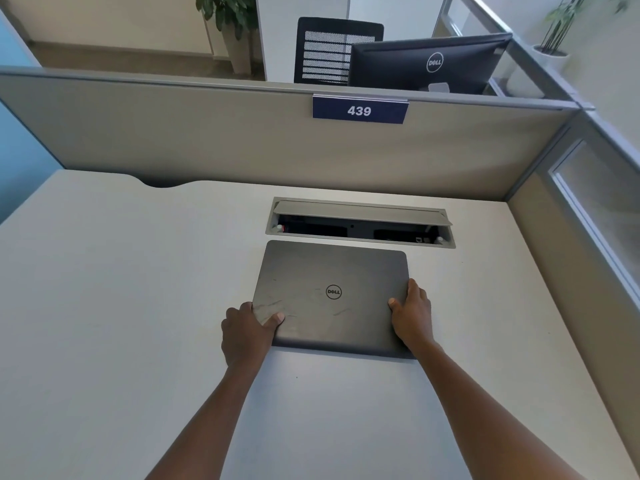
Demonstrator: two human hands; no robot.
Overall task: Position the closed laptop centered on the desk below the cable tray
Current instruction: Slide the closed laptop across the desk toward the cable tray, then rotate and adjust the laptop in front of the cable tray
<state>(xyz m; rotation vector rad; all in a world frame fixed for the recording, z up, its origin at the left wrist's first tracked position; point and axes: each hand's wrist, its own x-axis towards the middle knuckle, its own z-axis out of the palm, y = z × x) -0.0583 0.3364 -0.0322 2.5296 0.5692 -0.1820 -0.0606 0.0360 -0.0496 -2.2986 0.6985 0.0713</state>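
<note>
Head view gives us the closed laptop [332,296] lying flat on the pale desk [121,289], lid up with its round logo facing us; its far edge sits just beside the near rim of the cable tray [360,221], close to it but apart, though the laptop reaches less far to the right than the tray does; the tray's flap is tilted open and dark fittings show inside, too small for us to tell apart. We see the left hand [247,336] clamped on the laptop's near left corner, thumb on the lid and fingers wrapped at the side edge; the right hand [412,315] grips the right edge near the front, thumb resting on top; the two hands are well apart, one on each side, both closed on the laptop. Behind the tray stands a grey partition [207,133] carrying a blue label [359,110] that reads 439; beyond it we make out a black monitor [427,64] seen from behind, a mesh chair [329,50] and a potted plant [232,22].
</note>
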